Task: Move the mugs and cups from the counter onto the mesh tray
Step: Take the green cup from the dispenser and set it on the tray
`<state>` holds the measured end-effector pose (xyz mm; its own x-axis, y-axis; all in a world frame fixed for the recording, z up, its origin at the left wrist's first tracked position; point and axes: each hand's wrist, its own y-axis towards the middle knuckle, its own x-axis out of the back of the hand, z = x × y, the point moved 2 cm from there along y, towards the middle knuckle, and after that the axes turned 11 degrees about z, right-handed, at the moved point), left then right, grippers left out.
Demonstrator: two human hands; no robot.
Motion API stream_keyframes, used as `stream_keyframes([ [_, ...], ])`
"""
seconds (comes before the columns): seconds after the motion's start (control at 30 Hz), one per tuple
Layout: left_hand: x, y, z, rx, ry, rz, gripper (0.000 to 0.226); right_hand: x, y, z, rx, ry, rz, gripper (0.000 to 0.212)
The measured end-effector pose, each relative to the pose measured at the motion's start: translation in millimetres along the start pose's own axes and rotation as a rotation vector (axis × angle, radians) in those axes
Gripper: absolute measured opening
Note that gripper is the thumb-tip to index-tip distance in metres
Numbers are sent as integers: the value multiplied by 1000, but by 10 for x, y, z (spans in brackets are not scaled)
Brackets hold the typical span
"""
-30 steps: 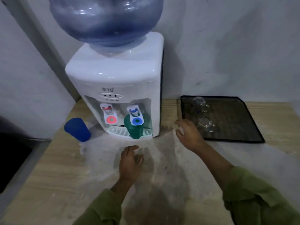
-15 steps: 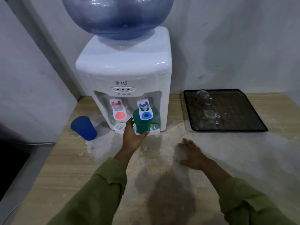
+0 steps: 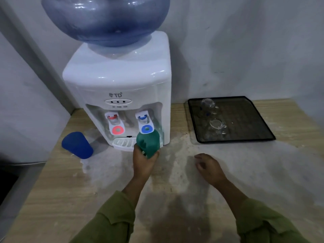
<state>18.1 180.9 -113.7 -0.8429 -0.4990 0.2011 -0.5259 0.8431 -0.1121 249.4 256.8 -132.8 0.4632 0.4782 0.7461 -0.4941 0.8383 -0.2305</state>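
My left hand (image 3: 142,159) grips a green plastic cup (image 3: 149,143) at the dispenser's drip tray, under the blue tap; the cup leans toward me. A blue plastic cup (image 3: 77,145) stands upside down on the counter, left of the dispenser. The black mesh tray (image 3: 245,139) lies at the back right and holds two clear glass mugs, one (image 3: 208,104) behind the other (image 3: 217,126). My right hand (image 3: 209,168) hovers low over the counter in front of the tray, fingers loosely curled, holding nothing.
A white water dispenser (image 3: 121,81) with a large blue bottle (image 3: 105,20) stands against the wall at the back. The wooden counter (image 3: 52,199) ends at its left edge, where a dark gap drops away. Grey walls close the back and left.
My left hand reached forward from the counter to the dispenser and closed on the green cup, tipping it. My right hand drew back from the tray's edge toward me.
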Motion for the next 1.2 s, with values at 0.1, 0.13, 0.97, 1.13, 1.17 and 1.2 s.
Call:
stream_keyframes([
  [0.1, -118, -166, 63, 46, -25, -27, 73, 172, -37, -159, -48, 56, -158, 20],
  [0.13, -166, -216, 82, 64, -26, -26, 71, 234, -42, -213, -52, 67, -188, 19],
  [0.97, -2197, 934, -1411, -81, 343, 153, 60, 1965, 816, -1710, -214, -281, 57, 54],
  [1.13, -2668, 1242, -1576, -168, 521, 254, 61, 2025, 976, -2026, -266, -364, 212, 70],
  [1.17, -2774, 1293, -1590, -173, 545, 279, 62, 2023, 990, -2074, -258, -381, 241, 72],
  [1.2, -2871, 1326, -1599, -178, 565, 304, 63, 2014, 990, -2106, -246, -402, 258, 74],
])
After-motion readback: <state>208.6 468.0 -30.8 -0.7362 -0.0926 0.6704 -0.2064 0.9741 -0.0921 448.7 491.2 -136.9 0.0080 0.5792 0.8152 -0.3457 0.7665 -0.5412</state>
